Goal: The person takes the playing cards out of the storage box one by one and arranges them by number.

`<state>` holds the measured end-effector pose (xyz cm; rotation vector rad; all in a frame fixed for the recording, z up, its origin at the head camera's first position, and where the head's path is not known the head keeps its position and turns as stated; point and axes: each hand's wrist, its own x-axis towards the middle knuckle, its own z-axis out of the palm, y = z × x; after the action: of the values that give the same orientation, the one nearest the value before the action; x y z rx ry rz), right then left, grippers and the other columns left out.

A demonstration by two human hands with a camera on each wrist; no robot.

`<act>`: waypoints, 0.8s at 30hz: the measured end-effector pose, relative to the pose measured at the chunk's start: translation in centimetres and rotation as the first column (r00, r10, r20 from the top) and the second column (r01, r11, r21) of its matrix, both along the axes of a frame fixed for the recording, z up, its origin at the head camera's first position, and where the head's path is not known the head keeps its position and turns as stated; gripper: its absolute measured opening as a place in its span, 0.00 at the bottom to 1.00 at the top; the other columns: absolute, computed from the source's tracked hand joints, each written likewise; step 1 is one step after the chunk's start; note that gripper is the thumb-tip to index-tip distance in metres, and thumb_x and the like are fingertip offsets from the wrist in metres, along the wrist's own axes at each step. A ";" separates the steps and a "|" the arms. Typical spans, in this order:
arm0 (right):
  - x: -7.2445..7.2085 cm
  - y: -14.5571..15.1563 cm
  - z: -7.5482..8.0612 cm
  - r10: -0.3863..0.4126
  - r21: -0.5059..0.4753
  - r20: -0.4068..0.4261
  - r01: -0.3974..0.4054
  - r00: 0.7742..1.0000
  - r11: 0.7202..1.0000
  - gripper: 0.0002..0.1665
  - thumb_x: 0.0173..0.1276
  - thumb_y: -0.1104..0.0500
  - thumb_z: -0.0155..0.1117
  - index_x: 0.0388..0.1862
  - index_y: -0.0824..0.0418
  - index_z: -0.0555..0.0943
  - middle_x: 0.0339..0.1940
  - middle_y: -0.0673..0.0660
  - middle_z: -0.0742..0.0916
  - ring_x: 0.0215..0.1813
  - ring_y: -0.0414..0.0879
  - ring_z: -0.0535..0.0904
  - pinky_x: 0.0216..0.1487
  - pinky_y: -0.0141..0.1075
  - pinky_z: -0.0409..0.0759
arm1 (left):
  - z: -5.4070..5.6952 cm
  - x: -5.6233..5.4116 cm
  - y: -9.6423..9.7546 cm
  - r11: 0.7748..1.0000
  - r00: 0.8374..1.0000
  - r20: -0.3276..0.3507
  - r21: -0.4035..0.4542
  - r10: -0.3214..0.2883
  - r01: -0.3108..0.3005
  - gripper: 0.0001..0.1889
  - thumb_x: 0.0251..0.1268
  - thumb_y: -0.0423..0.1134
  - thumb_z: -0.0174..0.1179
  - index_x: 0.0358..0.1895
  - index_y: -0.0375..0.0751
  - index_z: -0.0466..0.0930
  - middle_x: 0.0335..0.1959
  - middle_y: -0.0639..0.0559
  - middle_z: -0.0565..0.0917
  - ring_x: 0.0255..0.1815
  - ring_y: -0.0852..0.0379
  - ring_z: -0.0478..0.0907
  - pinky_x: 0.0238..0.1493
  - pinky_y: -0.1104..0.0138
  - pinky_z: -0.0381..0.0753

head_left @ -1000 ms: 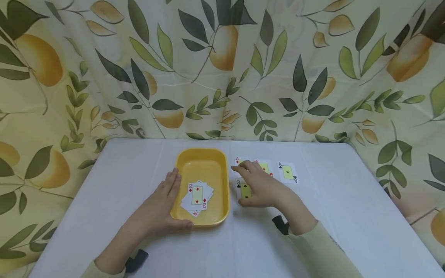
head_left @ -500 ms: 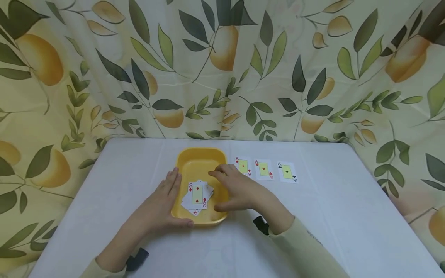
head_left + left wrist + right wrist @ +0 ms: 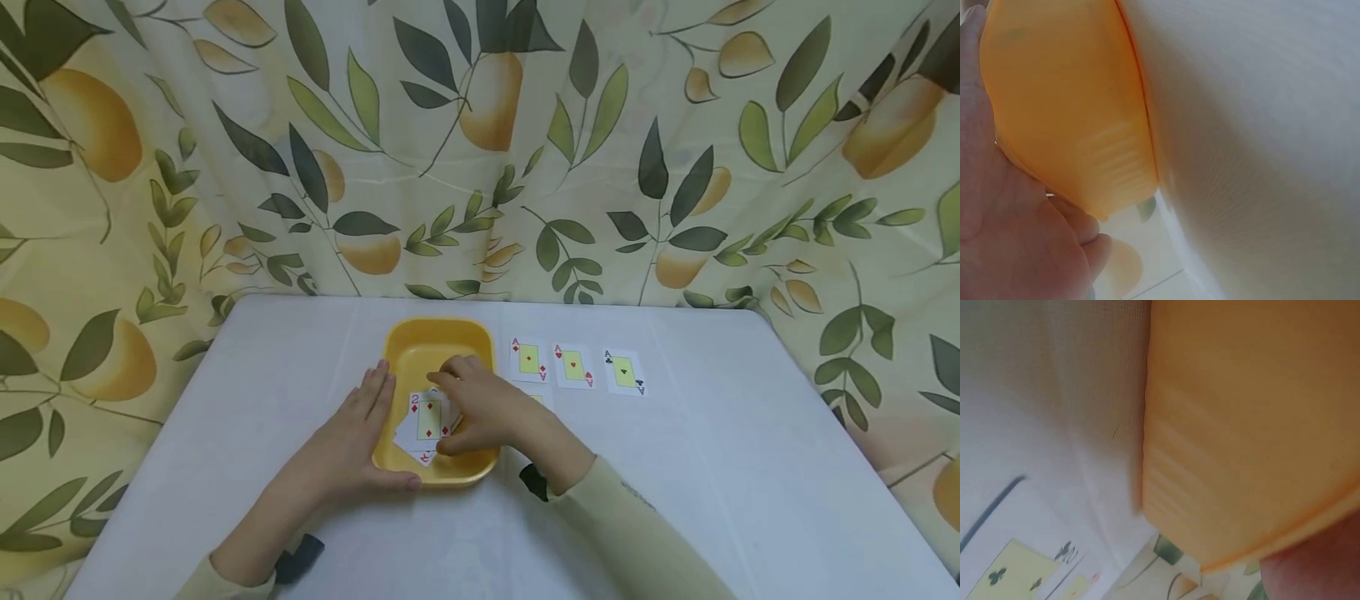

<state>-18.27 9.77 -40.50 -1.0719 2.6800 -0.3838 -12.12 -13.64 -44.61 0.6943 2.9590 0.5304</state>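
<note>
A yellow plastic tray [image 3: 435,333] sits on the white table, with a small pile of playing cards [image 3: 429,421] in it, the two of diamonds on top. My left hand [image 3: 341,442] lies along the tray's left side, fingers straight and thumb at the front corner; the left wrist view shows it against the tray wall [image 3: 1066,94]. My right hand [image 3: 480,404] reaches over the right rim, its thumb and fingers spread apart at the pile's right edge, hiding part of the pile. A two of clubs [image 3: 1016,575] lies beside the tray, mostly under my right forearm in the head view.
To the right of the tray three aces lie face up in a row: the ace of diamonds [image 3: 528,358], ace of hearts [image 3: 573,365] and ace of clubs [image 3: 623,371]. A fruit-patterned curtain [image 3: 480,150] hangs behind the white table [image 3: 712,467].
My right hand has moved left from above the two of clubs, across the tray's rim, to the card pile. The aces are uncovered. My left hand stays at the tray.
</note>
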 end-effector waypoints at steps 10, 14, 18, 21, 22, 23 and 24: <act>-0.5 -2.1 -0.9 0.027 0.155 -0.063 -0.017 0.998 0.988 0.54 0.47 0.33 0.77 0.69 0.58 0.74 0.61 0.54 0.77 0.61 0.47 0.70 0.66 0.36 0.75 | 0.0 -0.1 0.0 1.000 1.000 0.009 -0.021 -0.006 0.006 0.74 0.38 0.89 0.48 0.80 0.34 0.41 0.83 0.43 0.35 0.83 0.44 0.36 0.79 0.51 0.52; -0.5 -2.7 -1.4 0.047 0.200 -0.079 -0.030 0.996 0.979 0.53 0.45 0.31 0.78 0.67 0.58 0.76 0.58 0.54 0.78 0.57 0.47 0.70 0.64 0.35 0.75 | 0.1 -0.1 0.0 1.000 1.000 -0.004 -0.023 -0.009 0.008 0.74 0.39 0.89 0.48 0.80 0.34 0.41 0.83 0.43 0.35 0.83 0.43 0.37 0.79 0.51 0.52; -0.5 -3.0 -1.8 0.021 0.236 -0.071 -0.003 0.997 0.972 0.50 0.45 0.34 0.79 0.64 0.57 0.77 0.56 0.53 0.78 0.54 0.46 0.69 0.60 0.34 0.76 | 0.1 -0.1 0.0 1.000 1.000 0.003 -0.013 -0.008 0.008 0.74 0.39 0.88 0.50 0.80 0.35 0.40 0.83 0.44 0.34 0.83 0.44 0.36 0.79 0.51 0.52; -0.5 -3.2 -1.9 -0.005 0.237 -0.057 0.018 0.998 0.971 0.47 0.45 0.37 0.80 0.62 0.57 0.79 0.54 0.53 0.77 0.52 0.45 0.69 0.58 0.33 0.76 | 0.1 0.0 0.0 1.000 1.000 0.003 -0.004 -0.006 0.006 0.74 0.39 0.88 0.52 0.80 0.34 0.40 0.83 0.43 0.34 0.83 0.44 0.36 0.79 0.50 0.52; -0.5 -3.3 -1.8 -0.011 0.232 -0.050 0.022 0.999 0.972 0.46 0.45 0.37 0.80 0.61 0.57 0.79 0.53 0.53 0.77 0.51 0.45 0.69 0.57 0.33 0.76 | 0.1 0.0 0.0 1.000 1.000 0.004 -0.003 -0.004 0.004 0.74 0.39 0.87 0.53 0.80 0.34 0.40 0.83 0.43 0.34 0.83 0.44 0.36 0.79 0.50 0.52; -0.5 -3.3 -1.8 -0.015 0.228 -0.046 0.025 0.999 0.973 0.46 0.45 0.38 0.81 0.61 0.56 0.79 0.52 0.53 0.77 0.51 0.45 0.69 0.57 0.33 0.76 | 0.1 0.0 0.0 1.000 1.000 -0.001 0.000 -0.005 0.005 0.74 0.39 0.87 0.53 0.80 0.34 0.41 0.83 0.43 0.35 0.83 0.44 0.37 0.79 0.50 0.52; -0.5 -3.3 -1.8 -0.017 0.225 -0.045 0.027 0.999 0.974 0.46 0.45 0.38 0.81 0.61 0.56 0.79 0.52 0.53 0.77 0.51 0.45 0.69 0.56 0.33 0.76 | 0.1 0.0 0.0 1.000 1.000 0.002 0.001 -0.003 0.003 0.74 0.39 0.87 0.54 0.80 0.34 0.41 0.83 0.43 0.35 0.83 0.44 0.36 0.79 0.50 0.52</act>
<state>-18.76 6.45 -42.30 -0.9944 2.6940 -0.0575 -12.14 -13.66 -44.51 0.6987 2.9558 0.5317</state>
